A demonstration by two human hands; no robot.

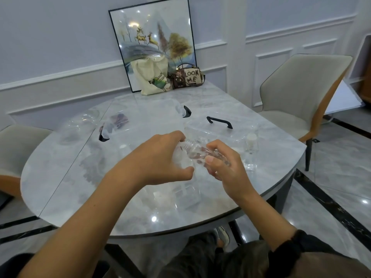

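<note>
Both my hands hold a small clear plastic bag (195,152) above the middle of the marble table (261,141). Dark bits show inside the bag, but I cannot tell what they are. My left hand (160,159) grips its left end, fingers curled over the top and thumb underneath. On the right end, my right hand (224,165) pinches it between thumb and curled fingers. The bag is blurred.
A clear storage box with black clips (144,117) lies behind my hands, its clear lid with a black handle (219,122) to the right. A small clear bottle with a white cap (251,145) stands right of my hands. A tote bag (152,77), handbag (187,77) and framed picture (154,33) stand at the back. Chairs (297,93) flank the table.
</note>
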